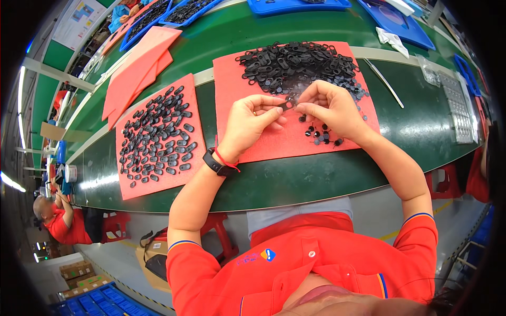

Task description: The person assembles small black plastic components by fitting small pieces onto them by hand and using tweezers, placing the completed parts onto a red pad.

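Observation:
My left hand [254,120] is closed in a pinch on a small black plastic part [286,106], over a pink foam sheet [227,79]. Close beside it, my right hand [333,109] is closed too, thumb and finger pressed together at the part's right end; whatever they hold is too small to make out. Beyond both hands lies a heap of black oval ring-shaped parts [298,60]. Small round grey discs [358,90] edge the heap on the right. Several small dark round pieces [321,137] lie just below my right hand.
On the left, another pink foam sheet [129,190] carries many spaced-out black oval pieces [163,139]. Stacked pink sheets [139,71] lie behind it. A thin metal tool [385,83], a grey tray [456,110] and a white cloth [392,41] are to the right. Blue trays [298,6] stand farther back.

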{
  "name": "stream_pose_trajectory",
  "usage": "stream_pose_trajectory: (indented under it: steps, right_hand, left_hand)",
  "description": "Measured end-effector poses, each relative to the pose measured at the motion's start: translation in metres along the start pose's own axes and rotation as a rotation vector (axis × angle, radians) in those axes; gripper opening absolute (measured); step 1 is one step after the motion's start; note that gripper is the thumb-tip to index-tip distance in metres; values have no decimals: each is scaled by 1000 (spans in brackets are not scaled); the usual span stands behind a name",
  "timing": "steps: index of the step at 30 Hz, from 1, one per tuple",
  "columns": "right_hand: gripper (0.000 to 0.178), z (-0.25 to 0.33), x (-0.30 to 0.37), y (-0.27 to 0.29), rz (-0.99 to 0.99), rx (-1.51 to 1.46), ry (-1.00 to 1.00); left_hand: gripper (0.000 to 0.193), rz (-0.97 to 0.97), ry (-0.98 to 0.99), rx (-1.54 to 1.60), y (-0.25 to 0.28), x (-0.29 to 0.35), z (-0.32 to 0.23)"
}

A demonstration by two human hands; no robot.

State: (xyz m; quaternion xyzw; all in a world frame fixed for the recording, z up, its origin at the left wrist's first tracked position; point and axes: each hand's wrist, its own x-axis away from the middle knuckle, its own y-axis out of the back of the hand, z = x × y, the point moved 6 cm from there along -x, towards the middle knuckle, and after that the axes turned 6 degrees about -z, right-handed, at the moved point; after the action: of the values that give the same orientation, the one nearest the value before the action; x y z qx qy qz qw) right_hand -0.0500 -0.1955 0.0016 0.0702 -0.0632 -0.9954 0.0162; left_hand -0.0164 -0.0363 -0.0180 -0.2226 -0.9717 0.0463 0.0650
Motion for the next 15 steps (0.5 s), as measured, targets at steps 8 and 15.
stream_pose_trajectory:
  steps: [8,15]
  right_hand:
    - [13,0,3,-2,14,126,-71]
    - [14,-1,3,-2,-11,225,-25]
  left_hand:
    - [24,62,91,-31,-4,1,6]
    - [25,92,119,-34,-7,2,8]
